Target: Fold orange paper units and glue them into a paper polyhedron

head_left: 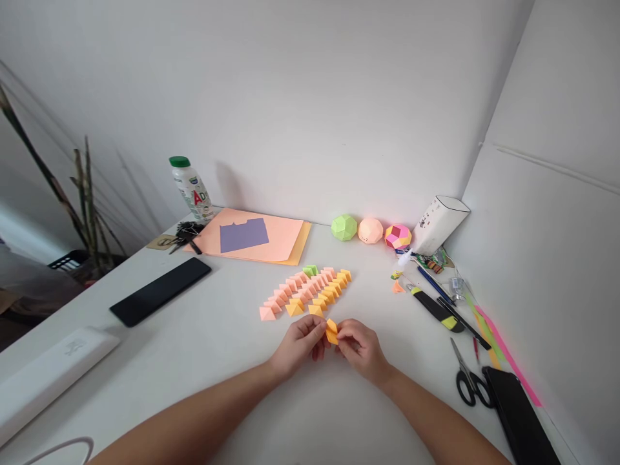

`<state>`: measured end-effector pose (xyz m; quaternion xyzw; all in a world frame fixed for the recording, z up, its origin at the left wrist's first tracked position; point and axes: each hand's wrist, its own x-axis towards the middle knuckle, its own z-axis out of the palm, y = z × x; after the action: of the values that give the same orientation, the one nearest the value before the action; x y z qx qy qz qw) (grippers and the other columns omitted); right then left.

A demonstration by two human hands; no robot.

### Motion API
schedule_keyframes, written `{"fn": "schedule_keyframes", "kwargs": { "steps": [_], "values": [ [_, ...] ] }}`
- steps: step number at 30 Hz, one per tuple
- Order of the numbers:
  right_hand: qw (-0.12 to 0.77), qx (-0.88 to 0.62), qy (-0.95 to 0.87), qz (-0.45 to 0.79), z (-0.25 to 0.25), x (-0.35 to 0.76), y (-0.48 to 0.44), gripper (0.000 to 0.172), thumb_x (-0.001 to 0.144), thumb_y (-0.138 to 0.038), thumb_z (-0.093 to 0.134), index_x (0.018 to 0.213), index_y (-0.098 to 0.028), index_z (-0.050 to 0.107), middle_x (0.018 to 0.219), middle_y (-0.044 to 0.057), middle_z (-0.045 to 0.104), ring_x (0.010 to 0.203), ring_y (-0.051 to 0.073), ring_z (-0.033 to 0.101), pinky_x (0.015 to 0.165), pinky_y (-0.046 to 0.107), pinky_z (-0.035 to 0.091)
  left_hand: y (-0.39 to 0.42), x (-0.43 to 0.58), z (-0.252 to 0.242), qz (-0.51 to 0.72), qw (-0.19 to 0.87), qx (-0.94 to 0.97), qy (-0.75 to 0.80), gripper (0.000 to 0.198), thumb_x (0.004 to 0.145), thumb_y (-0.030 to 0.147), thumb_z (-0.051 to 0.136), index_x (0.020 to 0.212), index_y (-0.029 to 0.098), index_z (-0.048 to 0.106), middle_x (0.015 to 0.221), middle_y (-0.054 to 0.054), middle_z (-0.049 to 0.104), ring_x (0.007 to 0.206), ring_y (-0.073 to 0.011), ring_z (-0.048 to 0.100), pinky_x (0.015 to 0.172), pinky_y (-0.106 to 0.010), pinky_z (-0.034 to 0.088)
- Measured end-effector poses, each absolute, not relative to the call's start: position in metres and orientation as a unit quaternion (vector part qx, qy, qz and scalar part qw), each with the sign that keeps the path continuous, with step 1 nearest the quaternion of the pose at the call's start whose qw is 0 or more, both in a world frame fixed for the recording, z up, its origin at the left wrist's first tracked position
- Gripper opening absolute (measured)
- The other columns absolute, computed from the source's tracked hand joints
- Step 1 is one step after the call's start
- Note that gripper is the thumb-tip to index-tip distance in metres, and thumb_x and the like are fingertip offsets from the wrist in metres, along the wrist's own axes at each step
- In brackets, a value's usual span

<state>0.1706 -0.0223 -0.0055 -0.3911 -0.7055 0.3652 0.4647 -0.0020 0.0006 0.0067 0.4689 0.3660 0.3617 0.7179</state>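
Observation:
My left hand (299, 343) and my right hand (361, 349) meet over the white table (203, 361), both pinched on a small folded orange paper piece (332, 331). Just beyond my fingers lie rows of several folded paper units (306, 292), pink and orange, with a green one at the far end. Three paper balls stand near the back wall: a green ball (343, 227), a pink ball (371, 230) and a multicoloured ball (398, 236).
Peach and orange paper sheets (254, 239) with a purple piece lie at the back, beside a bottle (190, 188) and keys (185, 234). A black phone (161, 291) lies left. Scissors (467, 381), a cutter (436, 310), pens, paper strips and a white box (438, 224) crowd the right.

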Motion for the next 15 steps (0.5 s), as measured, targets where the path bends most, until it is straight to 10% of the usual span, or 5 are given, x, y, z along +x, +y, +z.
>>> {"fn": "schedule_keyframes", "kwargs": {
  "steps": [15],
  "values": [
    [0.446,-0.387,-0.778,0.214,-0.0118,0.1760,-0.0176,0.019,0.087,-0.017,0.047,0.091,-0.024,0.064,0.092,0.007,0.060,0.076,0.016,0.062,0.062,0.027,0.056,-0.0009,-0.0029,-0.0016,0.351,0.719,0.479,0.361,0.037,0.079,0.046,0.054,0.102,0.017,0.054,0.063,0.002,0.059,0.047,-0.0093,0.047,0.047,-0.024,0.036]
  ]
}}
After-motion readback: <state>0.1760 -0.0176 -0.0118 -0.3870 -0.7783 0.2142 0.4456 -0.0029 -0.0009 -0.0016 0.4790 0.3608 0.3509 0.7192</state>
